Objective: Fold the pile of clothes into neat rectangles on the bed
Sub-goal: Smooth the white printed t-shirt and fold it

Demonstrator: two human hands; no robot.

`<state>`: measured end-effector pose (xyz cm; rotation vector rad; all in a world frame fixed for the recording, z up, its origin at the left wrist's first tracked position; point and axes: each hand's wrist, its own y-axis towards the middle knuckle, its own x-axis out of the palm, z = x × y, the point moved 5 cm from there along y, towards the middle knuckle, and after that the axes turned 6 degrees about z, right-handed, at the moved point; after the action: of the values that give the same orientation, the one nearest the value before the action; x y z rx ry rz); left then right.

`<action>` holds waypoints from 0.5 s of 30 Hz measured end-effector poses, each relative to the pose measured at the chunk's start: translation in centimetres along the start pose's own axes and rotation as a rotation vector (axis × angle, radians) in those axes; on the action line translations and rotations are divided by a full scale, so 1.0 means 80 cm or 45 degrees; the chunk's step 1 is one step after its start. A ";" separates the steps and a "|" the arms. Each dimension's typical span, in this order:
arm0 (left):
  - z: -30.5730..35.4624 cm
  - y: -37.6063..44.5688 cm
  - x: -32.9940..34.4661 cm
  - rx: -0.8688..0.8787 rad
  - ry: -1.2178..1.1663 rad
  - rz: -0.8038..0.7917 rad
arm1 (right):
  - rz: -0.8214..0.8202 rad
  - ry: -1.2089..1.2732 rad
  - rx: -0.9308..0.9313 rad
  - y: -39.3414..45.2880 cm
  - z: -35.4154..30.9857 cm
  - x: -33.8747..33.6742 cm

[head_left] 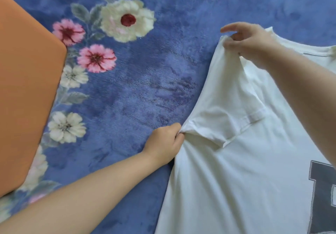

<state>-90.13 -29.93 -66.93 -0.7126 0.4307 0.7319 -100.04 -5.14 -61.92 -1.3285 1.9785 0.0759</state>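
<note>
while pinched, white t-shirt (pixel 245 170) sleeve

A large dark grey block letter (pixel 322 188) is showing on the front of the white T-shirt (pixel 236 179), cut off by the frame edge, so no word is reading clearly.

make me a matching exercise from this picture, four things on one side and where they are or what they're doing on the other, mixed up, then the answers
Things:
1. left hand
2. right hand
3. orange board
4. grey letter print

Places or states:
A. lies on the blue flowered blanket at the picture's left edge
B. pinches the white t-shirt low down at its side edge
C. sits on the shirt's front, cut off by the picture's right edge
D. lifts the shirt near the shoulder

Pairs: 1-B, 2-D, 3-A, 4-C
</note>
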 end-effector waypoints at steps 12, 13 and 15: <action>-0.009 0.034 -0.004 -0.362 -0.229 -0.547 | -0.199 0.045 0.055 0.015 0.005 0.036; -0.009 0.033 -0.004 -0.390 -0.253 -0.543 | -0.189 0.106 0.057 0.013 0.006 0.032; -0.011 0.030 -0.004 -0.441 -0.309 -0.539 | -0.195 0.225 0.079 0.008 0.008 0.030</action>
<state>-92.22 -29.45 -68.39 -0.9880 -0.0761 0.4847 -100.67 -6.45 -64.06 -1.4844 1.9988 -0.1796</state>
